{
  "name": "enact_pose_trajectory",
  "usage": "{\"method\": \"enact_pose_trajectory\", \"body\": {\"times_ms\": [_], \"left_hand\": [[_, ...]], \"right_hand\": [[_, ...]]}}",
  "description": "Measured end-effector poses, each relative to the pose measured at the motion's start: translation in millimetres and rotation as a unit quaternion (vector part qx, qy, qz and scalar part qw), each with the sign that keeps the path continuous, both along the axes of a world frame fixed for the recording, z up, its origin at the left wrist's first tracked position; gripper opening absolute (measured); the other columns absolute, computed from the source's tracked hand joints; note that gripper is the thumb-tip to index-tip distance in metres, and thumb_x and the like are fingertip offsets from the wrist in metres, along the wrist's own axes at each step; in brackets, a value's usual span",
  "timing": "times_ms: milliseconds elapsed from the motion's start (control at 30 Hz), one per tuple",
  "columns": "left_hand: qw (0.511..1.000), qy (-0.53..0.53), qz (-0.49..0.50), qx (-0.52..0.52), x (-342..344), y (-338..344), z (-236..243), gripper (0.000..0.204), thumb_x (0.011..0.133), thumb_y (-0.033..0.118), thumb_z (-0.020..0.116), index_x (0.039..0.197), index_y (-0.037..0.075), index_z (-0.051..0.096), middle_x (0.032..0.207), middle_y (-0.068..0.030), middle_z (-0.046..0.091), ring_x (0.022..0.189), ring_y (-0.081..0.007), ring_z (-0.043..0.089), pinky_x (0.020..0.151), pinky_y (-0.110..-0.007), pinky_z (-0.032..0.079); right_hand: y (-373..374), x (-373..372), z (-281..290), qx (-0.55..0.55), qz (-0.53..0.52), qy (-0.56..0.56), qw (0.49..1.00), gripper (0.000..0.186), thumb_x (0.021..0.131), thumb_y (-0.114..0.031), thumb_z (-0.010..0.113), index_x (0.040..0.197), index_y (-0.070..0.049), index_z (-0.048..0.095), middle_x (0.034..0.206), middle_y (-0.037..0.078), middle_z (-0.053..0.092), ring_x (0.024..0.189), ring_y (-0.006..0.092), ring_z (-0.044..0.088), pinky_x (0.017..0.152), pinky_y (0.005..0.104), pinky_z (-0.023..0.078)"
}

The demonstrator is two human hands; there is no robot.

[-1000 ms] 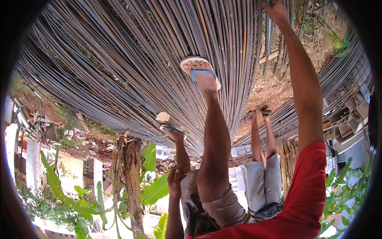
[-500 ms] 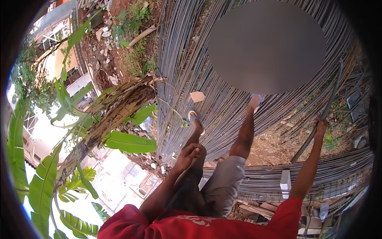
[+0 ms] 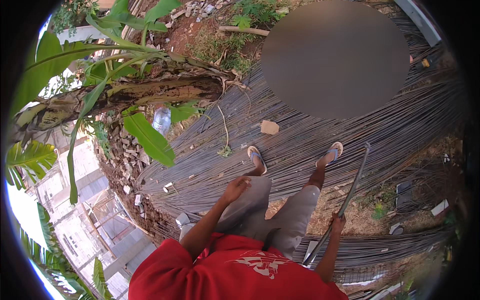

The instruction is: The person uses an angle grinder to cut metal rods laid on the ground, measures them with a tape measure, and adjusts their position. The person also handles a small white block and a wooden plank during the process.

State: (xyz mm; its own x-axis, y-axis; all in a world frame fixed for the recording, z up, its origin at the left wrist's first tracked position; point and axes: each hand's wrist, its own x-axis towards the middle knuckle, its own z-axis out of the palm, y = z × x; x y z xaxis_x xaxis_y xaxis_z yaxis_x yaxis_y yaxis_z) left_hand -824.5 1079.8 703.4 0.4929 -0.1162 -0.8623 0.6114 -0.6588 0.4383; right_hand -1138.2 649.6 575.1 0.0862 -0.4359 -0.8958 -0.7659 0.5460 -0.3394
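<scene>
The right hand (image 3: 338,220) is closing around a long thin grey steel rod (image 3: 345,202), gripping it near its lower part. The rod is slanting up and away from this hand, its far end (image 3: 367,146) pointing toward the wide bed of grey steel bars (image 3: 320,125), and its near end is reaching down beside the red shirt (image 3: 235,272). The left hand (image 3: 236,188) is holding nothing; its fingers are loosely curled, and it is hanging just in front of the grey trousers (image 3: 280,212), well apart from the rod. Beyond the left hand, one foot in a blue sandal (image 3: 257,157) is standing on the bars, and the other sandal (image 3: 334,151) is standing beyond the right hand, just beside the rod's far end. A small brown block (image 3: 269,127) is lying on the bars, further beyond the left hand. A thick banana trunk (image 3: 130,97) with green leaves is lying far to the left of the left hand.
</scene>
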Motion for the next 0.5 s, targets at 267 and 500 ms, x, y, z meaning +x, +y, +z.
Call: {"method": "enact_pose_trajectory", "body": {"times_ms": [267, 500], "left_hand": [[0.970, 0.002, 0.244, 0.015, -2, 284, 25, 0.032, 0.104, 0.027, 0.059, 0.129, 0.008, 0.068, 0.104, -0.0050, 0.077, 0.085, -0.0124, 0.068, 0.068, -0.029, 0.054], [0.933, -0.045, 0.357, 0.003, -27, 415, 60, 0.041, 0.105, 0.041, 0.059, 0.132, 0.011, 0.067, 0.118, -0.0073, 0.074, 0.097, -0.0199, 0.069, 0.082, -0.037, 0.053]], "right_hand": [[223, 117, 107, 0.052, 0.110, -0.068, 0.990, 0.020, 0.088, -0.004, 0.078, 0.093, -0.006, 0.058, 0.064, 0.003, 0.057, 0.045, 0.0143, 0.052, 0.041, 0.0306, 0.044], [292, 161, 158, 0.007, 0.415, -0.055, 0.908, 0.023, 0.084, -0.013, 0.081, 0.099, 0.001, 0.069, 0.068, 0.009, 0.067, 0.053, 0.0189, 0.064, 0.049, 0.0376, 0.051]]}}
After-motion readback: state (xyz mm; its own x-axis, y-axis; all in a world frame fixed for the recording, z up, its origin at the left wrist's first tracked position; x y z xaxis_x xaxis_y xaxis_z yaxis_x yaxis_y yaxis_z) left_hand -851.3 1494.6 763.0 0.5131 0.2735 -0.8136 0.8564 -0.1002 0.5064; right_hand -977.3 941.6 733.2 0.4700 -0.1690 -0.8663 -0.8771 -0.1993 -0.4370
